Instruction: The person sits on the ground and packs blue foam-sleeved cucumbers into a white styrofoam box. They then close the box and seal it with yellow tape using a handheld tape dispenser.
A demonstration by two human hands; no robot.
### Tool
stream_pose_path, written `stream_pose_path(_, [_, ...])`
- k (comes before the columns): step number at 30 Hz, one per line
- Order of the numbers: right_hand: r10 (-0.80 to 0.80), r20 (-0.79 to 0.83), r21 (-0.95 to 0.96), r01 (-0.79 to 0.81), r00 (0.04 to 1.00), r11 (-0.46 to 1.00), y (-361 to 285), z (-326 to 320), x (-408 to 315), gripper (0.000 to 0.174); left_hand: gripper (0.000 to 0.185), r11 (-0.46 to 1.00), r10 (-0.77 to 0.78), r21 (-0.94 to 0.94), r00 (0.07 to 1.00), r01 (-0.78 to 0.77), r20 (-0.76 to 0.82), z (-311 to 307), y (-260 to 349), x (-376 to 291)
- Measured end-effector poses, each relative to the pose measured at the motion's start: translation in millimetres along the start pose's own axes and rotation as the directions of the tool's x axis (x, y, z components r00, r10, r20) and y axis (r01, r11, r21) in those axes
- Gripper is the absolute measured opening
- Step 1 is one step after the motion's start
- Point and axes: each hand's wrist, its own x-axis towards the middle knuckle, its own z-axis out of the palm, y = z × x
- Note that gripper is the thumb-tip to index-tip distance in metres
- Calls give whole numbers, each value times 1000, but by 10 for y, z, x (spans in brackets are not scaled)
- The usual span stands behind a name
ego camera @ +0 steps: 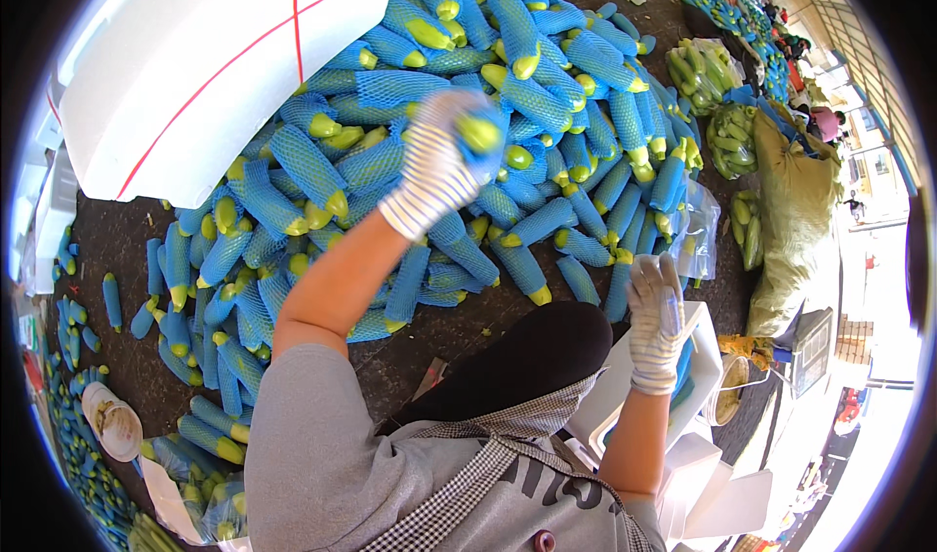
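Note:
My left hand (pixel 439 160), in a striped white knit glove, grips a zucchini (pixel 479 133) partly sleeved in blue foam netting; its pale green end points towards me and is blurred by motion. Below it spreads a large heap of netted zucchini (pixel 538 222), stem ends showing. On the right, my right hand (pixel 656 321), gloved alike, is raised with its fingers extended and holds nothing visible. It hovers by a white foam box (pixel 699 354) with blue netting (pixel 682 373) inside, partly hidden by my wrist.
A large white foam box (pixel 219 61) with red lines stands at upper left. Clear bags of zucchini (pixel 732 138) and a big yellowish sack (pixel 794 208) stand right. A bucket (pixel 728 391) sits beyond the foam box; another bucket (pixel 113 424) lies tipped at left. My knee (pixel 542 354) juts between my arms.

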Motion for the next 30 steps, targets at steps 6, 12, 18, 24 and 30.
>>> stream_pose_path(6, [-49,-49,419,65,998,906,-165,-112,-53,86,52,688,-32,562,754,-460,656,267,-302,274])
stream_pose_path(12, [57,-530,276,109,846,955,-306,-1617,-1491,74,50,200,-206,888,868,-415,452,-147,-1964,672])
stream_pose_path(18, [64,-726,194,114,685,974,-33,-2567,-2290,65,51,-126,-559,960,817,-251,140,25,-1419,686])
stream_pose_path(24, [-141,-851,-220,-100,506,970,9,-3776,-1933,82,66,347,-372,936,925,66,73,-203,-1226,848])
stream_pose_path(30, [-294,-752,-600,-798,589,-63,476,-4282,-977,68,68,926,-295,340,878,165,377,1066,714,275])
